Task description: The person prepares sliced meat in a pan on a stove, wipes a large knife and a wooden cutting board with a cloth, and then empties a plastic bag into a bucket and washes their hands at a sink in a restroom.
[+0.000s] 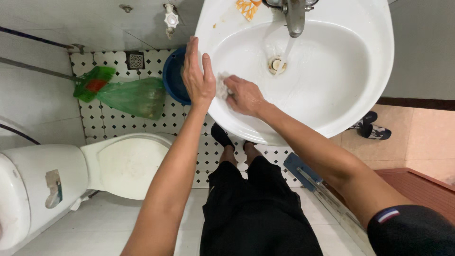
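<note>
My left hand [196,73] lies flat on the left rim of a white washbasin [374,71], fingers spread and holding nothing. My right hand [244,95] is closed around a small pale scrubbing pad [222,86] and presses it against the basin's inner left wall. Water runs from a metal tap [295,16] down to the drain [276,65]. An orange-patterned packet [248,8] rests on the back rim.
A white toilet [121,163] stands at the lower left. A green plastic bag and green brush [125,95] lie on the black-and-white tiled floor beside a blue bucket [171,76]. Dark slippers [372,127] sit at the right by a wooden threshold [417,187].
</note>
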